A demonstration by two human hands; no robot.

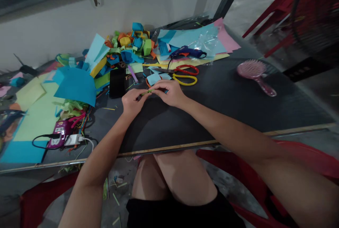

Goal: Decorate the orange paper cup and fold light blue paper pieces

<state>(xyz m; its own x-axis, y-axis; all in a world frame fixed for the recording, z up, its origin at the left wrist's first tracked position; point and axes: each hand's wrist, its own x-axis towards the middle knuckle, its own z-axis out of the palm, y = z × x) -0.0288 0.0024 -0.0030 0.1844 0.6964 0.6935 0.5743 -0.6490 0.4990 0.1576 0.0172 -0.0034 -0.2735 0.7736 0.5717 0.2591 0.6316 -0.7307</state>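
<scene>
The dark tabletop (212,111) runs bare between the forearms (113,143) to its tan front edge (169,148). Leftward, a purple socket block (59,134) carries a sticker (61,122) too small to read. The left hand (132,101) and right hand (171,92) meet near the scissors (175,71), fingers (155,87) pinching a thin green strip (149,91), mostly covered.

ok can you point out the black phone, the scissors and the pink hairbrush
black phone (117,83): head view, middle of its dark face
scissors (176,70): head view, red handle, close to the blades
pink hairbrush (253,69): head view, the bristled head
</scene>
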